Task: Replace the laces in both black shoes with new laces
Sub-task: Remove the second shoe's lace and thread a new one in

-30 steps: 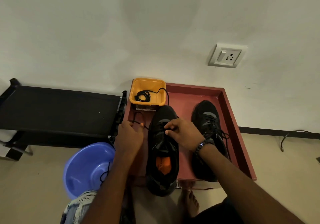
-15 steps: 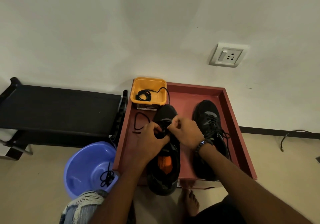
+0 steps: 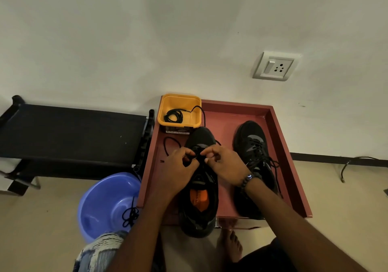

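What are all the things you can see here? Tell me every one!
Shoes: 2, black; left shoe and right shoe side by side in the red tray, heels toward the person.
Red tray: 1, dull red, on the floor against the wall.
Yellow tub: 1, at the tray's far left corner, holding a coiled black lace.
Loose lace: 1, black, on the tray left of the left shoe.
Blue basin: 1, on the floor left of the tray, with a black lace bundle inside.
Black bench: 1, left, by the wall.
Wall socket: 1, white.
Cable: 1, black, far right floor.
Hands: left hand and right hand, pinching lace over the left shoe.
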`<state>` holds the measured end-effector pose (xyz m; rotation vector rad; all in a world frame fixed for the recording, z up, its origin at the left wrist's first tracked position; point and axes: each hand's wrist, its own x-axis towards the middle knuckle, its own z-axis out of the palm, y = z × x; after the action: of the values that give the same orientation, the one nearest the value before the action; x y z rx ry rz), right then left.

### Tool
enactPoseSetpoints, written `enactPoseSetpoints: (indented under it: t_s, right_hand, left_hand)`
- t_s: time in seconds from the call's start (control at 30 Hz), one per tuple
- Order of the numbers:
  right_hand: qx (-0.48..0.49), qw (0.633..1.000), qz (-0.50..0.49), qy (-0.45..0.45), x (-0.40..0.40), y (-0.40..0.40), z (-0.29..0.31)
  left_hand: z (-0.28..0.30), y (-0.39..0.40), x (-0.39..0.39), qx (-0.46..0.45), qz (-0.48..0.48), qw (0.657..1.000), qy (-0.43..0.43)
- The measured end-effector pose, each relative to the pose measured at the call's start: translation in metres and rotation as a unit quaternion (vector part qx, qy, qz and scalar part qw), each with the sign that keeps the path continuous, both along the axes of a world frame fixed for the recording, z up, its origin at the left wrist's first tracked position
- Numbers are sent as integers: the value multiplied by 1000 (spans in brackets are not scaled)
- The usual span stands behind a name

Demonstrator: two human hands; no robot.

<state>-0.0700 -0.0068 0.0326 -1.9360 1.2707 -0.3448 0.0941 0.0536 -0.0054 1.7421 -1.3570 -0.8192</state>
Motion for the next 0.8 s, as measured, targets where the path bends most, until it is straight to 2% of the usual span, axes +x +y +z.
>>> enactPoseSetpoints:
  t_s: [0.07, 0.2, 0.4, 0.5, 0.53, 0.6, 0.67, 0.73, 0.8]
  right_hand:
    - [14, 1000, -17, -21, -4, 1, -2]
    - [130, 984, -38, -114, -9, 3, -3]
    - [122, 991, -14, -56, -10, 3, 5]
    - [195, 974, -25, -110, -12, 0, 9]
    - [183, 976, -35, -112, -13, -2, 11]
    - [53, 997, -43, -48, -12, -7, 13]
    - [-39, 999, -7, 15, -4, -9, 16]
    - [-90, 988, 52, 117, 10, -8, 19]
    - [-152, 958, 95, 224, 22, -9, 23]
  left_hand:
    - [-1, 0, 3, -10, -6, 1000, -9]
    - [-1, 0, 4, -10, -20, 1000, -8]
    - [1, 2, 4, -12, -35, 999, 2]
    - [0, 2, 4, -10, -28, 999, 15]
    - [0, 3, 4, -9, -22, 999, 22]
    - [1, 3, 3, -5, -7, 999, 40]
    - [0, 3, 2, 8, -2, 999, 51]
    - [-2, 2, 2, 23, -5, 998, 54]
    - [-5, 1, 3, 42, -5, 997, 66]
